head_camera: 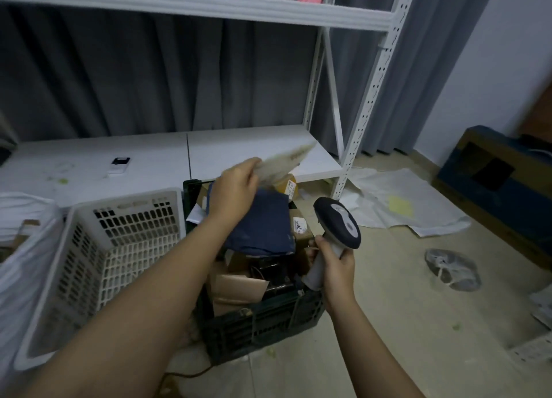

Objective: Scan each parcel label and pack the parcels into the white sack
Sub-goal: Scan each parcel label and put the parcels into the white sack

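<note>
Both my arms reach out over the dark crate (263,323): left hand (234,188) pinches a blurred pale parcel (283,164) aloft, right hand (336,266) grips the scanner (337,224) upright.

We stood in what looked like a small stockroom or parcel-packing room. A white metal rack (367,98) with punched uprights ran along grey curtains (134,75). On the tiled floor a dark crate (263,323) brimmed with parcels beside a white slatted basket (98,248), and a flattened cardboard box (493,194) leaned at the right wall.
</note>
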